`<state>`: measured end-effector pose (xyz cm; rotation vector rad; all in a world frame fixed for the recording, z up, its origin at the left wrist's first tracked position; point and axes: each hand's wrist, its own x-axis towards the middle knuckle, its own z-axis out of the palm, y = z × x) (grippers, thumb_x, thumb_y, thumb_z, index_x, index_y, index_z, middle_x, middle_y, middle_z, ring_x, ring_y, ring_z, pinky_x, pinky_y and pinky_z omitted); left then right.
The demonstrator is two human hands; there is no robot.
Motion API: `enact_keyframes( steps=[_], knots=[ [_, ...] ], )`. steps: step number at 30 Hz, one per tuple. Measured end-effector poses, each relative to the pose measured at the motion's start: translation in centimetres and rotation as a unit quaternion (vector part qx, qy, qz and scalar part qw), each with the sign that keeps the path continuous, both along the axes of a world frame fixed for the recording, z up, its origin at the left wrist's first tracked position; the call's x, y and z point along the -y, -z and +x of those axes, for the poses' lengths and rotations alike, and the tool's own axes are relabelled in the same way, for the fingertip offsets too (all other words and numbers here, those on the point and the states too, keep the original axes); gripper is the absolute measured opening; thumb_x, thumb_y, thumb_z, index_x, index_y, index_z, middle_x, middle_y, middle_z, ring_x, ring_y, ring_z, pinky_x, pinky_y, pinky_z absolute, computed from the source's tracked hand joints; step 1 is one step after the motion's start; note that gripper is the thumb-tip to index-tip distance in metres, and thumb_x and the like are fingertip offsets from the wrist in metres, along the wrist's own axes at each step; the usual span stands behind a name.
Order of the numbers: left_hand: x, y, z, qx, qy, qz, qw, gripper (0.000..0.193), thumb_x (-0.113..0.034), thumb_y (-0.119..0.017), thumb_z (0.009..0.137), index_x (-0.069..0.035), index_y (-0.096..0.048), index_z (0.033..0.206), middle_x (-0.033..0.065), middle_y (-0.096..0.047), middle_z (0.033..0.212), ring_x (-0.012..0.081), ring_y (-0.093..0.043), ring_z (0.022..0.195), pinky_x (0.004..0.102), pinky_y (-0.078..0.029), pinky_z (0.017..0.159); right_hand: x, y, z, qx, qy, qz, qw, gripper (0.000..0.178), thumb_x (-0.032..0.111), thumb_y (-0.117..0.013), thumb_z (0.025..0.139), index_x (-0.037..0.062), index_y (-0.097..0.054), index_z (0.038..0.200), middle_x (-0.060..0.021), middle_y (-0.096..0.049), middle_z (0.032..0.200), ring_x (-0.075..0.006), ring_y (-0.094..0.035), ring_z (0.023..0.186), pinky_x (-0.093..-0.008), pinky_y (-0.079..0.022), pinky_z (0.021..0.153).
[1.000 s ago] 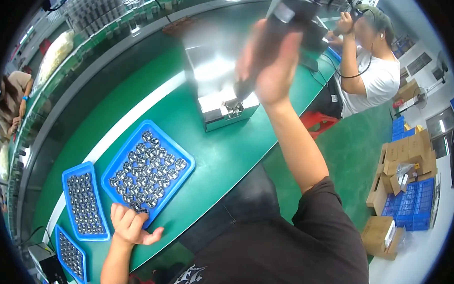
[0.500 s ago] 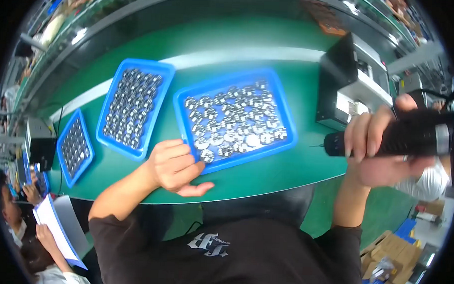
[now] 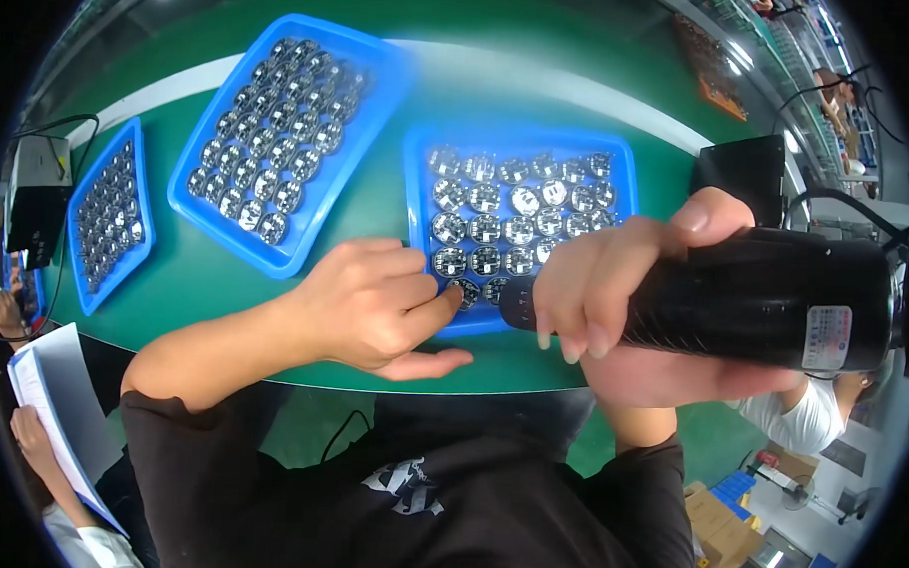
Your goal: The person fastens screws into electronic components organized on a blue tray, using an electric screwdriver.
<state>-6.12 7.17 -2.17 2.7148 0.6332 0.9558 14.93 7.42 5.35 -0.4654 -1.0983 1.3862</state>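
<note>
In my right hand (image 3: 615, 280) is a thick black electric screwdriver (image 3: 764, 300), lying almost level with its nose pointing left. That nose is over the near edge of a blue tray (image 3: 413, 197) in front of me; its bit is hidden. Rows of round silver-and-black circuit boards (image 3: 484, 228) fill this tray, some covered by my right hand. My left hand (image 3: 374, 306) is at the tray's near left corner, fingers curled and thumb pointing right. Its index fingertip presses against a round circuit board (image 3: 466, 292) beside the screwdriver's nose.
Two more blue trays of round boards stand left: a large one (image 3: 306, 249) and a smaller one (image 3: 147, 213). A black box (image 3: 743, 179) stands behind the screwdriver; a grey box (image 3: 39, 184) is far left. Nearby, another person's hand (image 3: 34, 440) holds a white-paged folder (image 3: 55, 410).
The screwdriver in my right hand has swung left, from beside the tray to over its near edge. My left hand stays at the tray's near left corner. The whole view has shifted.
</note>
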Motion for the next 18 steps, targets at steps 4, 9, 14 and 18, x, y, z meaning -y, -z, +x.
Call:
enact_keyframes(
  steps=[4,9,14,18],
  knots=[
    [-0.1,0.4,0.1,0.003,-0.001,0.011,1.000,0.037,-0.039,-0.080,0.071,-0.005,-0.070,0.078,-0.0022,-0.045,0.058,0.0156,-0.049,0.054,0.0301,-0.038,0.047,-0.2,1.2,0.1,0.059,0.007,0.012,0.998,0.095,0.091,-0.046,0.077,0.0093,-0.038,0.125,-0.0052,-0.052,0.057,-0.0173,-0.051,0.043,-0.0327,-0.048,0.045],
    [-0.1,0.4,0.2,0.003,0.001,0.010,1.000,0.036,-0.039,-0.080,0.071,-0.005,-0.070,0.078,-0.0022,-0.045,0.057,0.0156,-0.049,0.053,0.0298,-0.038,0.047,-0.4,1.5,0.8,0.111,0.018,0.014,0.994,0.096,0.091,-0.045,0.077,0.0075,-0.040,0.123,-0.0062,-0.053,0.058,-0.0175,-0.051,0.043,-0.0328,-0.048,0.045],
    [-0.1,0.3,0.2,0.004,0.000,-0.001,1.000,0.035,-0.038,-0.081,0.071,-0.005,-0.070,0.077,-0.0021,-0.044,0.057,0.0158,-0.049,0.052,0.0295,-0.039,0.047,-0.2,1.3,0.8,0.143,0.028,0.001,0.989,0.096,0.091,-0.045,0.077,0.0064,-0.041,0.121,-0.0074,-0.054,0.058,-0.0178,-0.051,0.043,-0.0330,-0.048,0.045],
    [-0.3,0.3,0.1,0.008,0.007,-0.006,1.000,0.037,-0.037,-0.082,0.069,-0.003,-0.071,0.080,-0.0019,-0.048,0.058,0.0153,-0.048,0.051,0.0295,-0.038,0.045,-0.4,1.9,0.5,0.137,0.026,0.017,0.990,0.096,0.092,-0.043,0.076,0.0067,-0.041,0.121,-0.0070,-0.054,0.057,-0.0175,-0.050,0.043,-0.0327,-0.047,0.045]
  ],
)
